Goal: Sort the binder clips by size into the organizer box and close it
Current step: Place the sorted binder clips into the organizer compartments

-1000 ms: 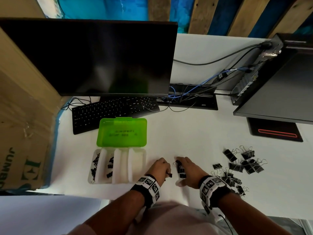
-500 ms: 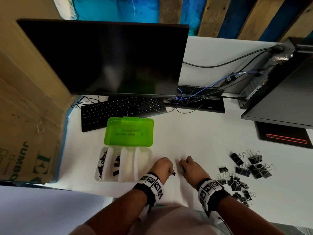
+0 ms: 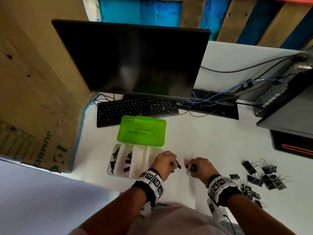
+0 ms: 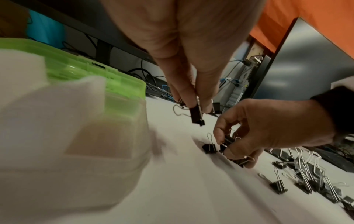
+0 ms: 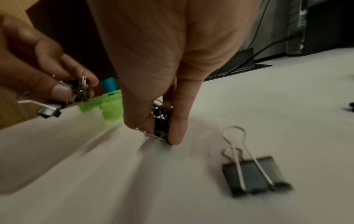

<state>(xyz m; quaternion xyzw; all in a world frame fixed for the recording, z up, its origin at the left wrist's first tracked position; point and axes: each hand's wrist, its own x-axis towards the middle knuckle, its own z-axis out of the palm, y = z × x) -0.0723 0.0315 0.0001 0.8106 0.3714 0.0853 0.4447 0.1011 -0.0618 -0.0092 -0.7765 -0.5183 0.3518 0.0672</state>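
Two hands: left hand [image 3: 165, 162], right hand [image 3: 201, 167]. One organizer box [image 3: 118, 168], one keyboard [image 3: 135, 109], two monitors. Loose binder clips [image 3: 264, 177]: too many, overlapping, to count.

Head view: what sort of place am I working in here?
Most likely an office or lab computer desk: a dark monitor with a black keyboard below it, tangled cables on the white desk, and a cardboard box alongside.

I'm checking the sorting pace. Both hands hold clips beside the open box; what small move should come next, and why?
Probably the left hand should carry its small binder clips over the organizer box and drop them into the matching compartment: it is nearest, the green lid is open, and the right hand is gathering more.
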